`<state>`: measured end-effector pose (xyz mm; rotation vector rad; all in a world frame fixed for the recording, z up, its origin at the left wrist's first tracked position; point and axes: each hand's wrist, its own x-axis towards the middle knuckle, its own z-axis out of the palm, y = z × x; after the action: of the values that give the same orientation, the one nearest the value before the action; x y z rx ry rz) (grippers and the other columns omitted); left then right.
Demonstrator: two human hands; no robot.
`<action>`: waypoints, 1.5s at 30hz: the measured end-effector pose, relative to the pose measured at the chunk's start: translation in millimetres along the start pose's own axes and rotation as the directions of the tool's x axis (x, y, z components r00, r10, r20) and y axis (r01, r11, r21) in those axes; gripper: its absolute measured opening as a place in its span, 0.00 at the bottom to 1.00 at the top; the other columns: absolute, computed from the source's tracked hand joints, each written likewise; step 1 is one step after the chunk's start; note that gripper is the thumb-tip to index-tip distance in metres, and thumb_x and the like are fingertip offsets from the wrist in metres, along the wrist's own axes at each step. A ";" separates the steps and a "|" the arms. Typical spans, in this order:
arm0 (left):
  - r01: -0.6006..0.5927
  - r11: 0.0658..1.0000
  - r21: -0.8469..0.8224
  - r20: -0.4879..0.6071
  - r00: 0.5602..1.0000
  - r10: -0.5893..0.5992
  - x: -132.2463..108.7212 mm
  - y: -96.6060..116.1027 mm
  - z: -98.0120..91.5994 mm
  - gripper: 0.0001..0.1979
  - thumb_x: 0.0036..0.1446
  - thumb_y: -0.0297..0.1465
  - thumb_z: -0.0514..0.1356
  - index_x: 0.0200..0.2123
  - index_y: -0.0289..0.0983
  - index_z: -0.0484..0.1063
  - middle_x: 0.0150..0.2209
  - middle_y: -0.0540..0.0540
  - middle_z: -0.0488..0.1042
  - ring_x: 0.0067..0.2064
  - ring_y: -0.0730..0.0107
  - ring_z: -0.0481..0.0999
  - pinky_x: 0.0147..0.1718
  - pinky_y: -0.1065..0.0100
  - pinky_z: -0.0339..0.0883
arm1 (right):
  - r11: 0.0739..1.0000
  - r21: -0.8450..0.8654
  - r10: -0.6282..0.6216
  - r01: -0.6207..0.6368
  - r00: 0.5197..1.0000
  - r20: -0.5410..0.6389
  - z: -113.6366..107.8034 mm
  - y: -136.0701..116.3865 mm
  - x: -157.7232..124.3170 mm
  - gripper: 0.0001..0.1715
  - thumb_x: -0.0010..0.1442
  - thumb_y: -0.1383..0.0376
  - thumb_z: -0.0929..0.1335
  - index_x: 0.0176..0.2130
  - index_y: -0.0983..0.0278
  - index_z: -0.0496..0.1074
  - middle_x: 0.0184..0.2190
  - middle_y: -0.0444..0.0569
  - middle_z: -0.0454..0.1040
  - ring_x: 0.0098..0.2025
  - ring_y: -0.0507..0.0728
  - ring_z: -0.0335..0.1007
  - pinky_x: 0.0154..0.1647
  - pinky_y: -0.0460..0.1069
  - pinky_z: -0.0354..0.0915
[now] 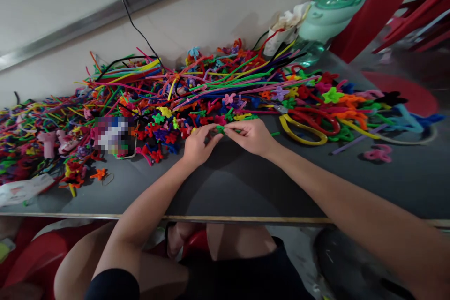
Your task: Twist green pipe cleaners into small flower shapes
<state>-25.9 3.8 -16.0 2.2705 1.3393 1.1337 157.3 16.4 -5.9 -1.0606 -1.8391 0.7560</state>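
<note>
My left hand (198, 144) and my right hand (250, 135) meet over the grey table (225, 187), fingers pinched on a small green pipe cleaner piece (221, 128) held between them. Just beyond the fingers lies a wide heap of coloured pipe cleaners (197, 89), some straight, some bent into little flower shapes. A purple flower shape (280, 93) and a bright green flower shape (332, 95) rest in the heap to the right.
Yellow-handled scissors (303, 131) lie right of my right hand. A pink twisted piece (378, 153) sits alone at the right. A teal lamp base (328, 14) and a white cup (281, 33) stand at the back. Red chairs (415, 9) are behind. A black cable (130, 18) runs down the wall.
</note>
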 end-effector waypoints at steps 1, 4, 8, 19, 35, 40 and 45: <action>0.008 1.000 -0.010 -0.005 1.000 -0.008 0.0 -0.4 0.4 0.14 0.60 0.38 0.59 0.46 0.38 0.72 0.38 0.44 0.79 0.38 0.69 0.77 0.39 0.67 0.71 | 1.000 -0.006 0.001 -0.001 1.000 -0.001 0.7 -0.2 -0.1 0.14 0.58 0.60 0.66 0.34 0.65 0.80 0.28 0.48 0.80 0.22 0.51 0.69 0.20 0.45 0.60; 0.019 0.999 -0.050 -0.017 1.000 -0.020 0.0 -1.7 1.8 0.11 0.59 0.35 0.60 0.44 0.39 0.74 0.39 0.44 0.79 0.41 0.67 0.77 0.41 0.66 0.70 | 0.999 -0.036 -0.012 0.012 1.000 -0.006 1.8 0.3 0.0 0.14 0.57 0.60 0.67 0.34 0.64 0.81 0.28 0.47 0.81 0.21 0.52 0.70 0.19 0.46 0.61; 0.020 0.997 -0.069 -0.043 0.999 -0.023 1.2 -4.2 2.7 0.07 0.59 0.33 0.60 0.40 0.40 0.76 0.38 0.45 0.80 0.40 0.67 0.78 0.41 0.65 0.70 | 0.996 -0.073 -0.049 0.047 0.998 -0.027 3.6 2.7 -0.9 0.12 0.57 0.60 0.68 0.33 0.60 0.82 0.32 0.46 0.82 0.28 0.57 0.77 0.25 0.48 0.69; 0.047 0.997 -0.056 -0.092 0.994 -0.052 7.7 -8.7 -2.0 0.10 0.60 0.36 0.58 0.33 0.37 0.77 0.30 0.45 0.78 0.31 0.70 0.74 0.31 0.69 0.66 | 1.000 -0.018 0.006 -0.007 0.999 -0.050 9.2 6.2 0.2 0.12 0.58 0.58 0.69 0.36 0.61 0.81 0.35 0.48 0.82 0.36 0.59 0.79 0.34 0.51 0.72; -0.001 1.000 -0.025 -0.138 0.990 -0.003 3.2 -8.1 3.0 0.12 0.61 0.36 0.57 0.35 0.39 0.78 0.32 0.43 0.79 0.34 0.67 0.78 0.35 0.66 0.70 | 0.976 -0.206 -0.080 0.073 0.996 -0.026 14.6 4.1 0.1 0.12 0.58 0.63 0.66 0.38 0.63 0.79 0.35 0.51 0.80 0.35 0.58 0.76 0.32 0.50 0.69; -0.003 1.000 0.029 -0.137 0.991 0.007 4.1 -13.0 -1.1 0.11 0.61 0.37 0.58 0.35 0.39 0.79 0.32 0.44 0.80 0.33 0.68 0.78 0.33 0.68 0.69 | 0.995 -0.088 0.040 -0.048 0.995 -0.094 15.8 1.5 1.7 0.15 0.60 0.59 0.65 0.37 0.63 0.79 0.33 0.50 0.81 0.35 0.59 0.77 0.30 0.49 0.68; 0.001 0.996 0.084 -0.100 0.995 0.007 4.8 -14.7 -3.7 0.11 0.63 0.34 0.56 0.41 0.40 0.78 0.39 0.43 0.80 0.41 0.65 0.79 0.38 0.66 0.71 | 0.991 -0.017 0.128 -0.130 0.987 -0.101 11.0 12.6 7.0 0.16 0.57 0.57 0.66 0.31 0.65 0.79 0.29 0.49 0.80 0.30 0.56 0.74 0.30 0.49 0.66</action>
<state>-36.5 15.1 -19.7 2.3020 1.4473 1.2291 150.2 27.5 -18.4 -1.2205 -1.7113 0.7446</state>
